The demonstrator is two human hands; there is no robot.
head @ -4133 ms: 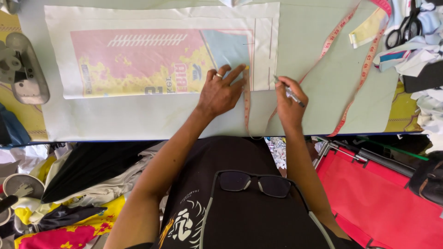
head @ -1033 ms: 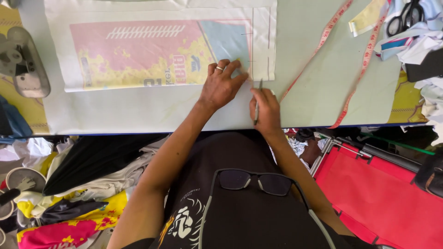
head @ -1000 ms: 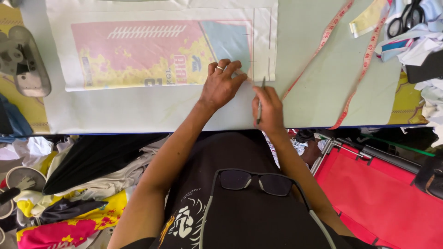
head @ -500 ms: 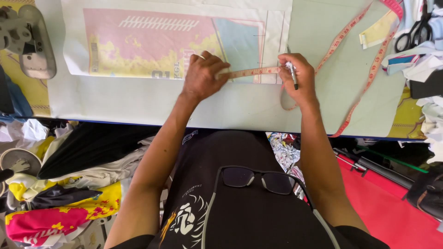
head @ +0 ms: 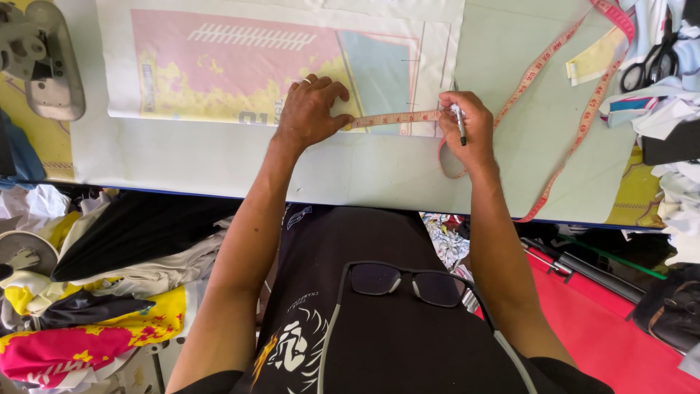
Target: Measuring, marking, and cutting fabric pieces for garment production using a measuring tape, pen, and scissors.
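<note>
Pink, yellow and teal printed sheet [head: 240, 66], orange-pink tape measure [head: 394, 118], pale green table [head: 510, 109], black scissors [head: 652, 66]

Black scissors [head: 651, 64] far right, glasses [head: 408, 283] on the shirt, grey iron [head: 40, 62] far left.
</note>
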